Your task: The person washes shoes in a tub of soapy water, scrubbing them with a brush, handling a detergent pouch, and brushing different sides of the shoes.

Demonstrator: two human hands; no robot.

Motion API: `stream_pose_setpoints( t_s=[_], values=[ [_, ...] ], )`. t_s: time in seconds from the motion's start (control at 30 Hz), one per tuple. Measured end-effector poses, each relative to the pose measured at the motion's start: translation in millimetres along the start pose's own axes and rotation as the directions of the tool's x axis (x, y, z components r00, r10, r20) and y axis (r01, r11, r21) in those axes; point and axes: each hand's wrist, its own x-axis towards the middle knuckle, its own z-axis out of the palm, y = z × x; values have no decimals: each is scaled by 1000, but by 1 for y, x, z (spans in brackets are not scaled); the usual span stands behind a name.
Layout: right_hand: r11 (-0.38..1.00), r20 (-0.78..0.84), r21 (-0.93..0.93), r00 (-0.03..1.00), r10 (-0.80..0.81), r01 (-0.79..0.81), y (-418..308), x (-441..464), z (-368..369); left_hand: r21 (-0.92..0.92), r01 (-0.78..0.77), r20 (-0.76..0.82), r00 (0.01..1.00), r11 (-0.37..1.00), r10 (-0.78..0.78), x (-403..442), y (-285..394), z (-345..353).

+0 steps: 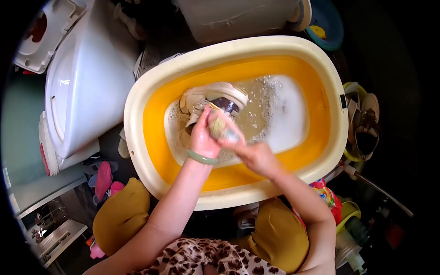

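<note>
A large oval tub (337, 137), cream at the rim and orange inside, holds cloudy, foamy water. A pale shoe (197, 94) with a dark opening lies in the water at the tub's left half. My left hand (205, 137), with a green bangle at the wrist, is closed at the near side of the shoe, around something pale that I cannot make out. Just right of it, my right hand (256, 156) is closed on a motion-blurred object (223, 129), pale with yellowish and whitish parts, possibly a brush.
A white toilet (85, 87) stands at the left. A translucent bin (229, 20) and a blue basin (337, 27) are beyond the tub. More shoes (369, 121) sit in a yellow-green container at the right. Pink slippers (103, 179) lie lower left.
</note>
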Motion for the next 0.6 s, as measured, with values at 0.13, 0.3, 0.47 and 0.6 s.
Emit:
stream_pose_setpoints(
  t_s=[0.13, 0.3, 0.47, 0.6],
  values=[
    [923, -296, 339, 910, 290, -184, 43, 49, -32, -2, 2, -27, 1000, 1000, -2, -2, -19, -1],
    [856, -263, 277, 823, 504, -436, 192, 47, 6, -47, -4, 56, 998, 999, 6, -15, 9, -3],
    [904, 112, -191, 906, 408, -383, 152, 12, 74, 82, 24, 59, 998, 996, -28, -25, 22, -7],
    [939, 195, -129, 920, 340, -319, 167, 4, 60, 100, 95, 101, 989, 990, -105, -33, 25, -24]
  ],
)
